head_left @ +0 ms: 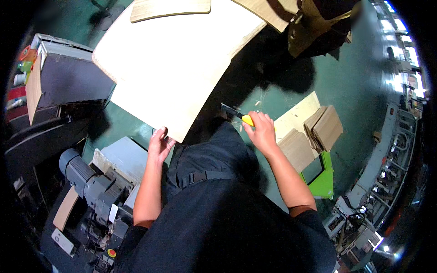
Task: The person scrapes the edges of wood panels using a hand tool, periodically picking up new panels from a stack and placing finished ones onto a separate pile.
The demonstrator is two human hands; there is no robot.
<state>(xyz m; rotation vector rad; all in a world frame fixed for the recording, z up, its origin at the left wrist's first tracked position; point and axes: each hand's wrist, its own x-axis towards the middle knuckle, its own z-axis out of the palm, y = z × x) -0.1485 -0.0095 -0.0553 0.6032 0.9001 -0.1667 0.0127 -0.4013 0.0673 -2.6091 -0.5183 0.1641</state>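
A large pale board (168, 68), very bright under the light, lies in front of me with its near corner reaching toward my waist. My left hand (160, 145) is closed at that corner, thumb near the edge and fingers partly hidden. On the right, clear of the board, my right hand (262, 131) grips a yellow-and-black-handled tool (247, 119). Its thin dark end points left, toward the board; dark shadow makes the exact kind hard to tell. A smaller curved wooden panel (170, 9) rests on the board's far end.
Stacked wooden pieces (324, 127) sit at right on a green-framed stand (324, 182). A grey motor unit (86, 175) is close on my left, beyond it a grey cabinet (75, 75). A dark, brown-patched object (318, 27) stands far right. Small scraps dot the green floor (359, 77).
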